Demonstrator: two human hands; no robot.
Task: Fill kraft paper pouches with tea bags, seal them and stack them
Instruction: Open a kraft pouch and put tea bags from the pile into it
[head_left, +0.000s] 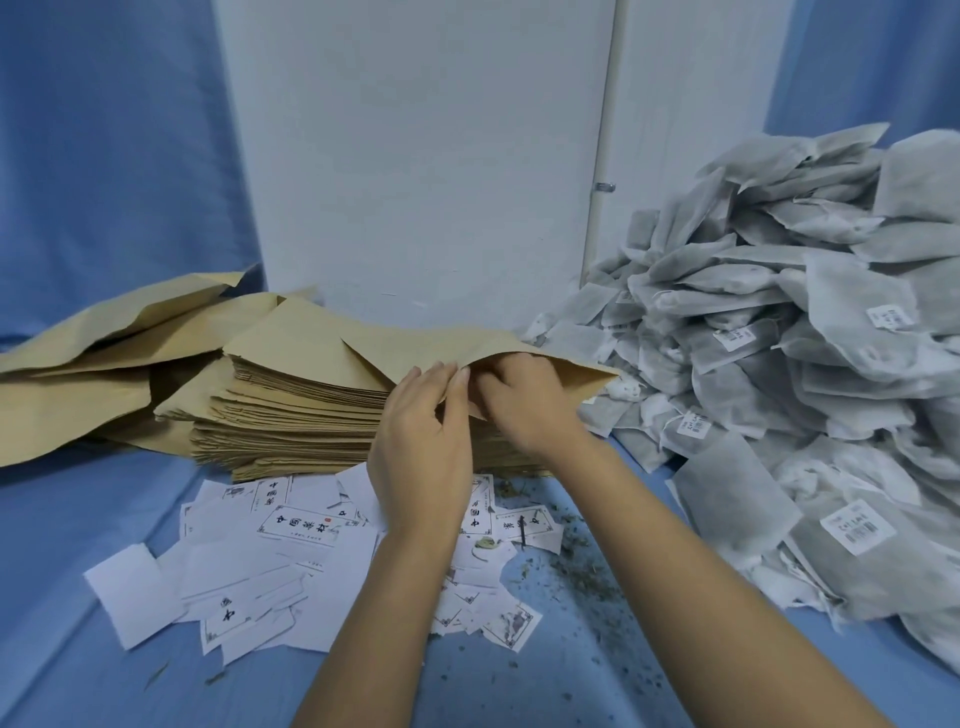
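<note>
Pouch (415, 340): topping stack (291, 415).
Left hand (423, 452): fingers (458, 387) pinching its edge.
Right hand (524, 402): fingertips hiding under flap, gripping it.
Tea bags (779, 332): running off right.

Two hands: left hand (421, 457), right hand (524, 400). One raised pouch (415, 348). One stack (291, 415) of pouches, too many to count. One tea bag heap (779, 364), uncountable. Labels (291, 530): over a dozen.

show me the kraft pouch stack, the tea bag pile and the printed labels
kraft pouch stack (291, 415): head view, layered front edges
tea bag pile (779, 322): head view, bag mid-heap
printed labels (300, 527): head view, face-up label's text
</note>
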